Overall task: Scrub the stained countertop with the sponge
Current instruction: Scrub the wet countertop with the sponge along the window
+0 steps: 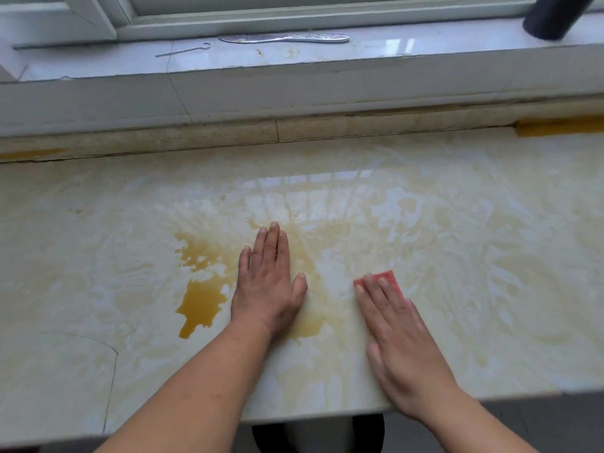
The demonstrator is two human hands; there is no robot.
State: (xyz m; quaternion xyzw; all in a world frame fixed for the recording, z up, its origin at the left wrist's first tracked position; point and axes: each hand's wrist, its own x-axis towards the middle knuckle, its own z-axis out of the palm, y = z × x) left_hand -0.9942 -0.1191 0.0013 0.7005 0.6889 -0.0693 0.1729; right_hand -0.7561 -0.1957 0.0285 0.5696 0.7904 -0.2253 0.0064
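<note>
The right hand lies flat with straight fingers pressing the pink sponge onto the countertop, only the sponge's far end showing past the fingertips. The left hand rests open, palm down, just to its left, bracing on the wet surface. To scrub well, the person would likely keep even pressure through the flat fingers and work the sponge leftward, since the thickest amber puddle sits just left of the left hand, which stands between sponge and stain and would need to lift. A paler smear lies between the hands. Beyond the fingertips the slab looks streaked. Farther back, on the windowsill, lie a thin metal hook, a flat silvery utensil and a dark cylinder, all well clear.
</note>
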